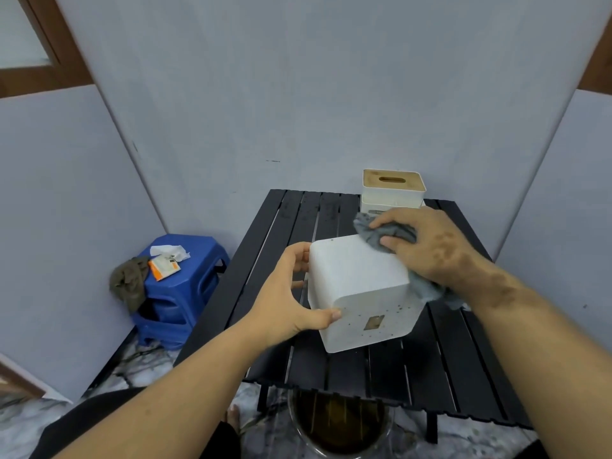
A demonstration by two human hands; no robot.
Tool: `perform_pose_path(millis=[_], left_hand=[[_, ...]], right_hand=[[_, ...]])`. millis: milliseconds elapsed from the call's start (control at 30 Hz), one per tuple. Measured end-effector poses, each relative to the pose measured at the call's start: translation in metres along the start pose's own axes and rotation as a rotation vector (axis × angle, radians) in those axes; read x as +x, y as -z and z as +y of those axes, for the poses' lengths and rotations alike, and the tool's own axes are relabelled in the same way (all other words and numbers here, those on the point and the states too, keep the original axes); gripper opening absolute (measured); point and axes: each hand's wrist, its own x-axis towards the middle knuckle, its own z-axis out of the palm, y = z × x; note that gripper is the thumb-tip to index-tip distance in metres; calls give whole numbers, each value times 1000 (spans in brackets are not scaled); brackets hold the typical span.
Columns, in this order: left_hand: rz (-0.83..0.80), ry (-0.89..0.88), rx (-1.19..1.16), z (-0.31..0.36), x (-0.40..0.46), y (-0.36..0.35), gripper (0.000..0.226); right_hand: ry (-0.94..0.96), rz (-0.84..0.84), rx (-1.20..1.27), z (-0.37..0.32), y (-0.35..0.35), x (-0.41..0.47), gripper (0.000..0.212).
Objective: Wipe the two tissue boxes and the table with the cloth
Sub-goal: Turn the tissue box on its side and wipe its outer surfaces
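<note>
far left: an olive-green rag (127,282) is hanging over the edge of a blue plastic stool (185,286), which is also carrying an orange-and-white packet (164,267) and a crumpled white tissue (170,250). centre left: the left hand (287,294) is gripping a white tissue box (359,293), with the thumb curling onto the speckled near face and the fingers wrapping round the far left edge. the box is being held tilted on its side above the black slatted table (331,369); a small brownish label is showing on its near face. centre right: the right hand (427,243) is pinching a bunched grey cloth (385,231) and pressing it against the upper right edge of the box, while the rest of the cloth is trailing down behind the box's right side. behind it: a second white tissue box with a wooden slotted lid (392,190) is standing upright at the far edge of the table, well apart from the held box. bottom centre: a round basin of brownish water (341,422) is sitting on the floor, partly under the table's near edge.
</note>
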Motion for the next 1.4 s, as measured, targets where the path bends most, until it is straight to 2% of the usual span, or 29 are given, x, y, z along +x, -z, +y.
perform_pose_path(millis=[67,233,300,367,500,667,767,933,1067,1200,1300,1400], left_hand=[[-14,5,1,-1,0,0,97],[-10,11,9,-1,1,-1,99],[-3,8,17,0,1,-1,99],[-2,2,25,0,1,-1,97],[-16,8,28,-3,-1,-3,96],[-17,18,19,-3,0,-4,99],[-4,10,25,-2,-1,-4,100],[-14,10,48,-1,-1,-3,95],[-25,12,51,-1,0,-4,97],[-2,15,14,1,0,-6,98],[14,14,16,2,-2,-7,97],[17,9,27,2,-3,-8,96]], right_hand=[[-26,42,-43,2,-6,3,29],[129,-97,-107,-38,-53,1,33],[171,-107,-77,-37,-46,2,32],[111,-92,-54,-22,-26,4,30],[-18,71,-75,2,-10,6,28],[48,-67,-88,-34,-53,4,32],[120,-93,-93,-33,-44,6,30],[36,5,-38,6,4,2,28],[10,-15,-148,-4,-19,4,31],[146,-91,-184,-38,-56,-1,32],[166,-102,-124,-25,-40,0,32],[90,-27,-116,5,-13,5,31]])
